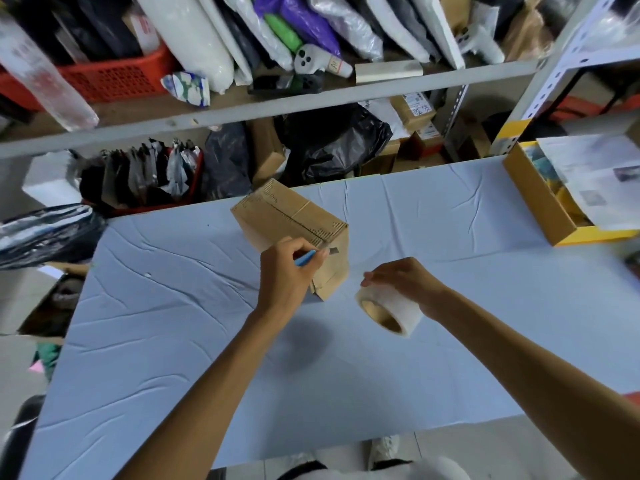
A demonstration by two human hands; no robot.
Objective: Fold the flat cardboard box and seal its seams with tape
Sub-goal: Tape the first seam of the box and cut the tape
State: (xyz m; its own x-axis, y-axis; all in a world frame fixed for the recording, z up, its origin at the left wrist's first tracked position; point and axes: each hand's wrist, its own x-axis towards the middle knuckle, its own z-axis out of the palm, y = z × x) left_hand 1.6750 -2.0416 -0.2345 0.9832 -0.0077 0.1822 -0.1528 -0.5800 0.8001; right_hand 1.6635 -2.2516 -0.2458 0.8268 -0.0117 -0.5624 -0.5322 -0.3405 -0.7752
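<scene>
A small folded cardboard box (277, 216) stands on the light blue table (173, 306), tilted, with clear tape along its top seam. My left hand (287, 271) grips a blue utility knife (306, 258), its short blade at the box's near corner. My right hand (401, 282) holds a roll of clear tape (391, 311) just right of the box, a little above the table. A strip of tape seems to run from the roll toward the box, faint and hard to make out.
An open yellow-brown carton (540, 202) with papers sits at the table's far right. Metal shelving (242, 112) packed with bags, parcels and a red basket (110, 77) stands behind the table. Bags and boxes crowd the floor at left.
</scene>
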